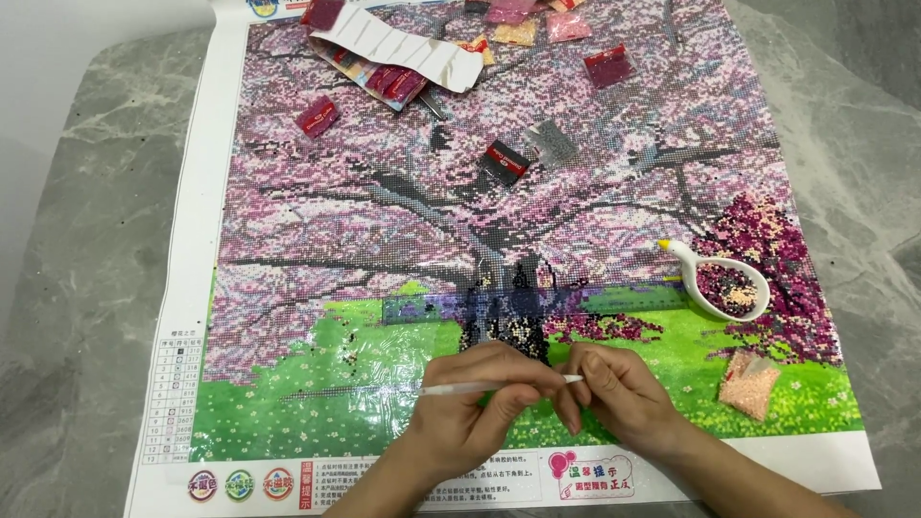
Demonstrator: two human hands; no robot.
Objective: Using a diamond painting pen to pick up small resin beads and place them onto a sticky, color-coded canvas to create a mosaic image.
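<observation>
Several small packets are scattered over the upper part of a diamond-painting canvas [317, 249] that is spread on a grey marbled tabletop [86, 221]: a dark red packet [318, 116] at the upper left, another red packet [608, 67] at the upper right, a black-and-red packet [506, 159] and a grey packet [552, 140] near the middle, and pale pink and peach ones along the top edge, where they are cut off by the frame. A white folded strip of backing paper [403, 43] is laid over a fan of red-labelled packets. A peach-coloured packet [749, 383] is placed on the green area at the lower right, just below a white spouted tray [734, 285] filled with dark pink beads. Round coloured badges and a boxed colour chart are printed on the white margin at the lower left. Part of the lower margin is hidden by the forearms, and the printed text is too small to be made out.

A thin white pen [480, 388] is held level over the green lower part of the canvas. It is pinched along its shaft by the left hand [475, 412], whose fingers are curled together. Its tip is pinched by the thumb and forefinger of the right hand [624, 393], the other fingers being folded in.
</observation>
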